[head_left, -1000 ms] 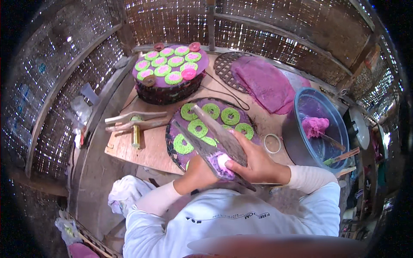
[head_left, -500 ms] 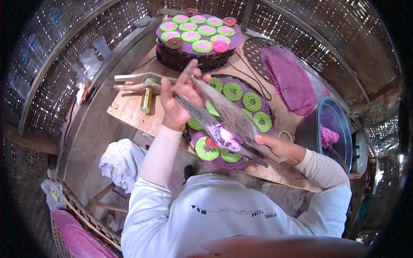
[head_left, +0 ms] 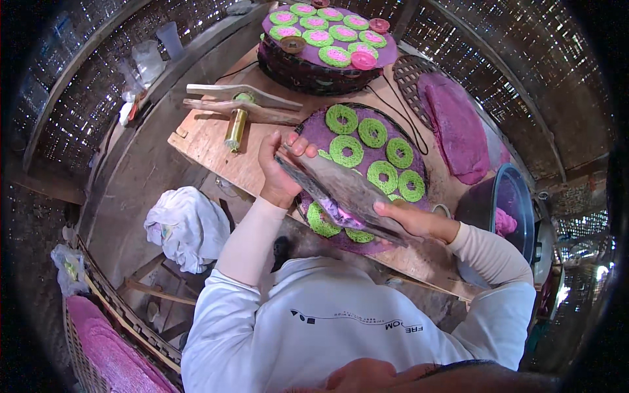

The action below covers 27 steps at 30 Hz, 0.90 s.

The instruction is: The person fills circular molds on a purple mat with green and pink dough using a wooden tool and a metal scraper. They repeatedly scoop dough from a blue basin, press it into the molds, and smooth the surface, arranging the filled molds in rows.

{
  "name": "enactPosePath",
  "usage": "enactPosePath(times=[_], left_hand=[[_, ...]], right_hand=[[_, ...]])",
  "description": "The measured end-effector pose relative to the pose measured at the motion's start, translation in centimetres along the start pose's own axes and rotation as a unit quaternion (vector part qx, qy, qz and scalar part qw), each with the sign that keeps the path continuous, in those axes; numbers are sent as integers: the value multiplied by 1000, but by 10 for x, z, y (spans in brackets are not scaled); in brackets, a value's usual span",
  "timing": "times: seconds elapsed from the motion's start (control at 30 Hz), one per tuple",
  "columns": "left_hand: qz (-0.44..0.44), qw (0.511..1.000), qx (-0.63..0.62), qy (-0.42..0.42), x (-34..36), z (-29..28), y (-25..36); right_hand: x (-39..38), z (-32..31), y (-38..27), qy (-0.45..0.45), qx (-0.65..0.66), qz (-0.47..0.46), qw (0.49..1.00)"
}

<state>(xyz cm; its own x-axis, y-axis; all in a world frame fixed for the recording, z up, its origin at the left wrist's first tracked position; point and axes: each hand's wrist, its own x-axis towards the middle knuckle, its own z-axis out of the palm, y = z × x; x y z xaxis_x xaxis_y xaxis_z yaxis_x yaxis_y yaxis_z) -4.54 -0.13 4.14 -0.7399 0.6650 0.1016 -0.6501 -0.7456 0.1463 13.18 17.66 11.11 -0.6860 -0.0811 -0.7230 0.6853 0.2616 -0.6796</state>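
My left hand [head_left: 282, 173] is wrapped round the upper left ends of two weathered wooden bars of a hand press [head_left: 357, 187]. My right hand [head_left: 419, 224] grips the other ends, thumb on top. Lilac plastic and pinkish stuff [head_left: 339, 213] show between the bars at mid-length; the lower part of the press is hidden. Beneath it lies a round tray lined with purple cloth [head_left: 316, 134], holding several bright green noodle-like rings [head_left: 346, 150]. The press and my hands cover some of these. A red thing seen earlier on one ring is hidden now.
Left on the wooden table [head_left: 206, 141] lies another press with a gold cylinder [head_left: 236, 130]. A raised round basket [head_left: 314, 77] at the back bears pink-centred green rings and small dishes. Folded purple cloth [head_left: 458, 131] and a dark tub [head_left: 478, 206] with pink dough stand right.
My left hand was open with fingers spread beside the bar ends; it has closed round them. The bars have come closer together. The view has shifted slightly.
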Motion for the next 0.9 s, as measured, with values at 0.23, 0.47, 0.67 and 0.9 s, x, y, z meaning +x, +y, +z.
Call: enactPosePath(times=[0.23, 0.47, 0.67, 0.9], left_hand=[[37, 996, 15, 82, -9, 7, 4], [52, 998, 23, -25, 9, 15, 7], [9, 996, 70, -47, 15, 70, -20], [-98, 995, -8, 12, 17, 8, -76]], right_hand=[[1, 4, -15, -16, -39, 10, 999], [8, -1, 6, 110, -133, -178, 969], [-38, -22, 4, -9, 11, -76, 997], [-47, -18, 52, 59, 59, 13, 996]])
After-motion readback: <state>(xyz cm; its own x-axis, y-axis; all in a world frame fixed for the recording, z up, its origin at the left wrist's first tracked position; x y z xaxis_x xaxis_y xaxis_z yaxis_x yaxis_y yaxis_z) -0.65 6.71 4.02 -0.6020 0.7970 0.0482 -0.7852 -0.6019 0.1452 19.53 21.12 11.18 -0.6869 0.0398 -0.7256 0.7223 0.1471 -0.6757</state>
